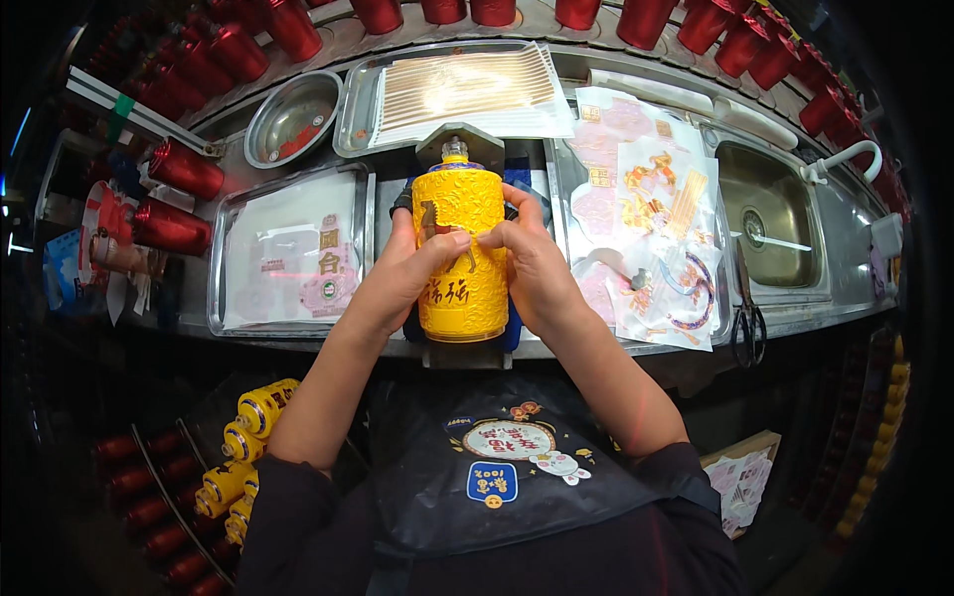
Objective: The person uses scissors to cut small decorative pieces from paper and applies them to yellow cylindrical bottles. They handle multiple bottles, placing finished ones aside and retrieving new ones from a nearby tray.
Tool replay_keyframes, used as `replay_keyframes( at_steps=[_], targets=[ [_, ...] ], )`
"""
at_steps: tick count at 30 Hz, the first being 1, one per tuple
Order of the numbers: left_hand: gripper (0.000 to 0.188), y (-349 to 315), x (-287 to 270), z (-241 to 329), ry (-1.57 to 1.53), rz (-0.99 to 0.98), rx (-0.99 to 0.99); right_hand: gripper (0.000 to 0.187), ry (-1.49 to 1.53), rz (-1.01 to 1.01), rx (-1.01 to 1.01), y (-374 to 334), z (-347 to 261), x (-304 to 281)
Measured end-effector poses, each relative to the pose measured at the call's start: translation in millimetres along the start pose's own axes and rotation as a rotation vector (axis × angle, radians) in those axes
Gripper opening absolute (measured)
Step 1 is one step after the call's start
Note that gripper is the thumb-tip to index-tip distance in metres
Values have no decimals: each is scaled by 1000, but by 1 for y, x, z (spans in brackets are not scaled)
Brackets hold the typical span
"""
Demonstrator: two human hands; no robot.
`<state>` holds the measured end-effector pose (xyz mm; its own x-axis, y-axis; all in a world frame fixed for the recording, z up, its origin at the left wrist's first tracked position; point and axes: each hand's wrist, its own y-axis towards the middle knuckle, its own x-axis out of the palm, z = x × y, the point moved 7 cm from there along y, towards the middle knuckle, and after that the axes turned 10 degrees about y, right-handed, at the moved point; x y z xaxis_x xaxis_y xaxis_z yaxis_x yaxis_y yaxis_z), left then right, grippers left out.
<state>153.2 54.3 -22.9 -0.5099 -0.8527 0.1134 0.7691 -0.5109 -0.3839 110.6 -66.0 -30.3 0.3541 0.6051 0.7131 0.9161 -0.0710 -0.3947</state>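
A yellow embossed bottle [459, 288] with a clear stopper and dark lettering lies in front of me on a holder, its neck pointing away. My left hand [405, 263] grips its left side, the thumb pressed on the front next to a brown and gold figure decal [431, 221]. My right hand [537, 260] wraps the right side, with its thumb tip on the front near the other thumb. The fingers behind the bottle are mostly hidden. Under the bottle, parts of the metal holder [460, 135] and blue cloth show.
Left stands a tray [216, 288] with decal sheets; behind it, a steel bowl [260, 134] with red pieces. Striped sheets [467, 89] fill the far tray. Decal sheets [646, 238], scissors [749, 323] and a sink [775, 268] are right. Red bottles [293, 30] line the back; yellow bottles [227, 481] stand lower left.
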Motion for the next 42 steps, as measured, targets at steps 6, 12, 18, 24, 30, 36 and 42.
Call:
replay_keyframes(
  at_steps=[6,12,18,24,30,36,42],
  targets=[
    [55,0,1,-1,57,53,-1,72,-41,-29,-85,-7,-8,-13],
    [48,-17,1,7,318,191,91,15,-455,217,-599,-92,-97,-85],
    [47,-6,4,16,203,243,114,26,-957,842,-789,-210,-189,-258],
    [49,-4,4,21,194,220,59,40,-1790,978,-363,-236,-182,-301],
    [54,-4,5,14,262,206,94,40,-1636,1013,-325,-218,-184,-274],
    [36,-4,7,13,240,275,162,49,-1704,963,-487,-223,-192,-299],
    [40,-5,9,13,227,273,166,61,-1650,957,-304,-208,-200,-300]
  ],
)
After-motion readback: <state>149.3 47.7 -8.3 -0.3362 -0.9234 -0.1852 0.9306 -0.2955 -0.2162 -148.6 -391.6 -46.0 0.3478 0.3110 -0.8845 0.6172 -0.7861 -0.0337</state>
